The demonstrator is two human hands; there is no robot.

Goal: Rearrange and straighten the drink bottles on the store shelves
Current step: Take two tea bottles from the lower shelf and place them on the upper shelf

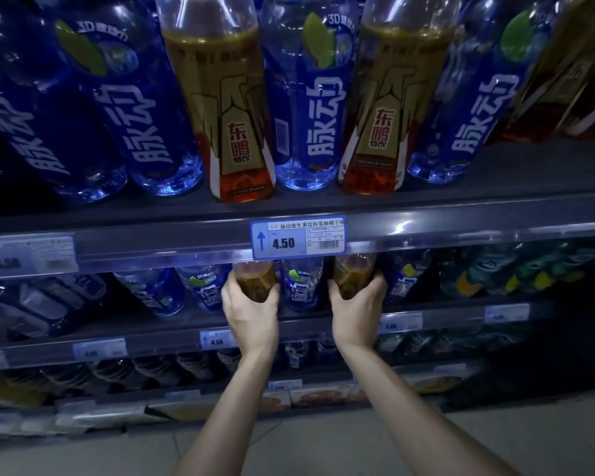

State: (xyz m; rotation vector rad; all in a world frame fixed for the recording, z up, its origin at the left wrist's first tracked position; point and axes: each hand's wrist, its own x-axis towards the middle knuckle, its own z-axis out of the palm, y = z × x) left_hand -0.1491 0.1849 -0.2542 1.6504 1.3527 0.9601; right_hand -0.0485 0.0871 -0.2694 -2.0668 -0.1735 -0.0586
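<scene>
On the second shelf (426, 312), below the price tag (298, 238), my left hand (251, 309) is clamped around one amber bottle (255, 280) and my right hand (356, 309) around another amber bottle (352, 274). A blue bottle (301, 286) stands between them, upright. Both amber bottles are tilted slightly.

On the top shelf's front edge, a blue price tag (298, 237) reads "4.50" and "脉动维生素饮料". The blue bottles (318, 108) above say "脉动", the amber bottles (234, 132) "东鹏特饮". A lower shelf-edge tag (216, 339) also reads "4.50".
</scene>
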